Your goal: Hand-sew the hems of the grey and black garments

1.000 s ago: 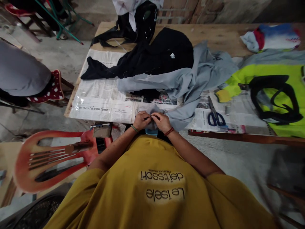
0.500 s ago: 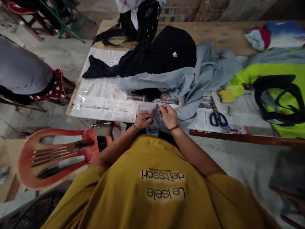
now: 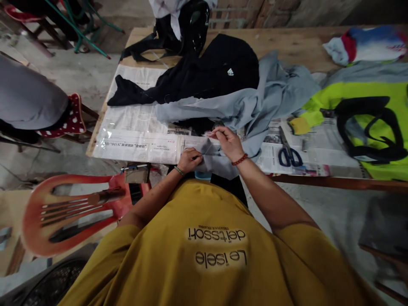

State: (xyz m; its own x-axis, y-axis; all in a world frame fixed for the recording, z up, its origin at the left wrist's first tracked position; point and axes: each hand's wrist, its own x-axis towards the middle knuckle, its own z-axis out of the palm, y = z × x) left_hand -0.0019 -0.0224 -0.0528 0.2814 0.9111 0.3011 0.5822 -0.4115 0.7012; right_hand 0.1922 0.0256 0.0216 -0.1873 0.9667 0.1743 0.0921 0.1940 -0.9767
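At the table's front edge my left hand [image 3: 190, 160] is closed, thumb and fingers pinching the edge of a grey garment [image 3: 219, 165]. The cloth hangs over the edge toward my lap. My right hand [image 3: 227, 142] is raised a little farther over the table, its thumb and forefinger pressed together. A fine pale line like a thread [image 3: 209, 148] runs between the hands; any needle is too small to make out. Farther back, the garment's grey part [image 3: 280, 89] and black part [image 3: 219, 70] with a white logo lie crumpled on newspaper.
Dark-handled scissors [image 3: 289, 155] lie right of my hands. Beyond them is a yellow-green garment [image 3: 353, 91] with black bands. A black bag [image 3: 194, 27] sits at the back. On the left stand a red plastic chair [image 3: 35, 212] and a seated person [image 3: 30, 91].
My right hand has moved away from my left hand, up and slightly right, letting the grey cloth drop lower. My left hand stays pinched at the cloth. The view has shifted slightly.
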